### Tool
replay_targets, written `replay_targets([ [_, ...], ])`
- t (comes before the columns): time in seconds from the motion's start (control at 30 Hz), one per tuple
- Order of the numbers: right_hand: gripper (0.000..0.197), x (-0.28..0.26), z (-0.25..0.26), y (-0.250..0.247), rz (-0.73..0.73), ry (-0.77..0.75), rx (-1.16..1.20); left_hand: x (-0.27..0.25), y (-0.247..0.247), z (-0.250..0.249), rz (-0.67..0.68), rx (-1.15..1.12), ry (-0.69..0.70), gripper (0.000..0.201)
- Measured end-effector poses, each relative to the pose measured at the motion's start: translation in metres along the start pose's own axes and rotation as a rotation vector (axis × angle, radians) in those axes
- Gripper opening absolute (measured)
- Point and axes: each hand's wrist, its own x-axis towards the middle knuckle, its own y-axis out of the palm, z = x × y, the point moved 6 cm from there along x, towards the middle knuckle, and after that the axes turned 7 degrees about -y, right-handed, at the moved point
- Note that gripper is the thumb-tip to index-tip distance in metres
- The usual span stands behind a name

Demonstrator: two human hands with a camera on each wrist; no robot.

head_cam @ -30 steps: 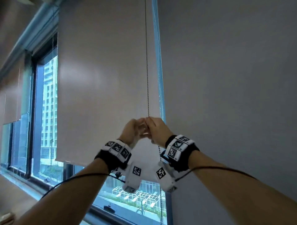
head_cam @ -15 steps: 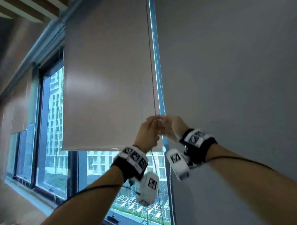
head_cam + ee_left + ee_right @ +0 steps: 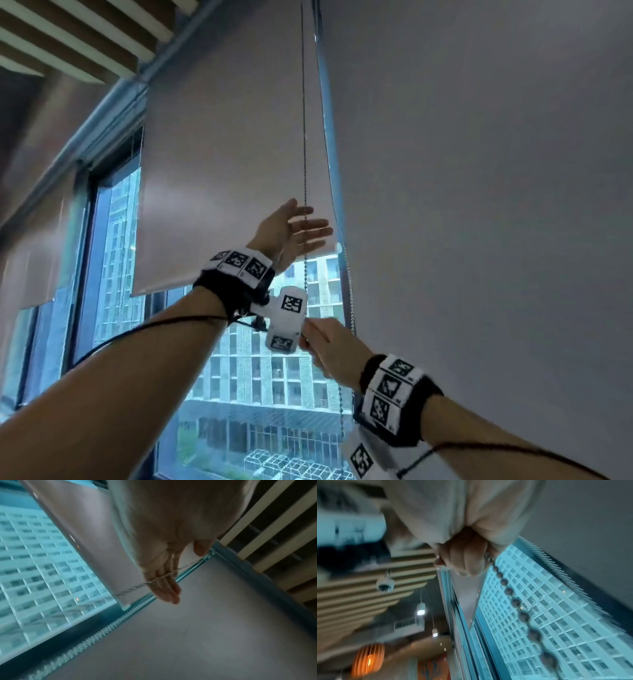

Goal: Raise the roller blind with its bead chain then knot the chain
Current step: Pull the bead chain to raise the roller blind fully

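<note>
The beige roller blind [image 3: 222, 171] hangs partly raised, its bottom bar [image 3: 233, 274] above bare glass. The bead chain [image 3: 304, 154] drops straight down in front of the blind's right edge. My left hand [image 3: 294, 229] is up high, fingers straight and spread, with the chain lying across them; the left wrist view shows the left hand [image 3: 164, 582] flat and the chain [image 3: 130, 589] crossing its fingers. Lower down, my right hand [image 3: 325, 346] grips the chain in a fist. In the right wrist view the right hand [image 3: 464, 558] is curled round the chain [image 3: 515, 601], which runs off below it.
A fully lowered grey blind [image 3: 479, 205] fills the right side, with a second chain strand [image 3: 349, 291] at its left edge. Window glass [image 3: 260, 377] shows buildings outside. A dark window post [image 3: 82, 240] and another blind [image 3: 34, 257] stand left, under a slatted ceiling [image 3: 68, 41].
Both hands held the chain together at one height. Now my right hand has dropped with the chain, my left has let go and reached up, and the blind's bottom edge stands higher.
</note>
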Motion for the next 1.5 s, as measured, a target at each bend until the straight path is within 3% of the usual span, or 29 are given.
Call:
replay_targets([
  [0.1,0.038,-0.019,-0.016,0.017,0.267,0.125,0.035,0.01,0.013,-0.02,-0.127,0.225,0.142,0.025],
  [0.17,0.025,-0.011,-0.017,0.005,0.398,0.243,0.013,0.009,0.021,-0.019,-0.145,0.35,0.277,0.032],
  [0.2,0.021,0.001,-0.01,-0.015,0.354,0.282,-0.024,0.006,0.026,-0.014,-0.132,0.408,0.327,0.033],
  [0.23,0.025,0.019,-0.001,-0.04,0.214,0.257,0.073,0.001,0.031,-0.007,-0.121,0.46,0.359,0.033],
  [0.3,0.037,0.055,0.021,-0.094,-0.108,0.199,0.51,-0.011,0.039,0.014,-0.095,0.513,0.358,0.029],
  [0.37,0.042,0.086,0.052,-0.132,-0.259,0.119,0.67,-0.027,0.051,0.04,-0.013,0.468,0.287,0.023],
  [0.47,0.028,0.115,0.077,-0.144,-0.407,0.094,0.641,-0.058,0.055,0.079,0.153,0.333,0.088,0.03],
  [0.53,0.033,0.121,0.081,-0.142,-0.492,0.036,0.404,-0.058,0.043,0.09,0.181,0.405,0.083,0.019],
  [0.63,0.036,0.117,0.078,-0.115,-0.41,-0.036,0.197,-0.034,0.018,0.08,0.173,0.608,0.087,0.019],
  [0.8,0.039,0.09,0.088,-0.084,-0.373,-0.051,0.283,0.003,-0.009,-0.006,-0.046,0.172,0.105,0.033],
  [0.9,0.039,0.058,0.082,-0.065,-0.313,-0.001,0.322,0.015,0.007,-0.057,-0.016,0.063,0.122,0.039],
  [1.03,0.038,0.017,0.061,-0.032,-0.188,0.028,0.396,0.023,0.04,-0.087,-0.016,0.076,0.072,0.027],
  [1.1,0.034,0.006,0.046,-0.022,-0.083,0.091,0.45,0.026,0.044,-0.087,-0.107,0.178,0.167,0.017],
  [1.17,0.029,0.004,0.038,-0.03,0.017,0.195,0.51,0.024,0.041,-0.08,-0.172,0.264,0.285,0.027],
  [1.23,0.027,0.015,0.036,-0.055,0.028,0.255,0.57,0.015,0.04,-0.066,-0.162,0.319,0.338,0.031],
  [1.33,0.045,0.058,0.054,-0.113,-0.159,0.194,0.636,0.0,0.046,-0.031,-0.1,0.362,0.325,0.029],
  [1.4,0.044,0.089,0.081,-0.141,-0.262,0.108,0.659,-0.014,0.051,0.006,-0.023,0.351,0.256,0.027],
  [1.5,0.035,0.114,0.109,-0.154,-0.368,0.104,0.593,-0.032,0.048,0.056,0.091,0.29,0.175,0.02],
])
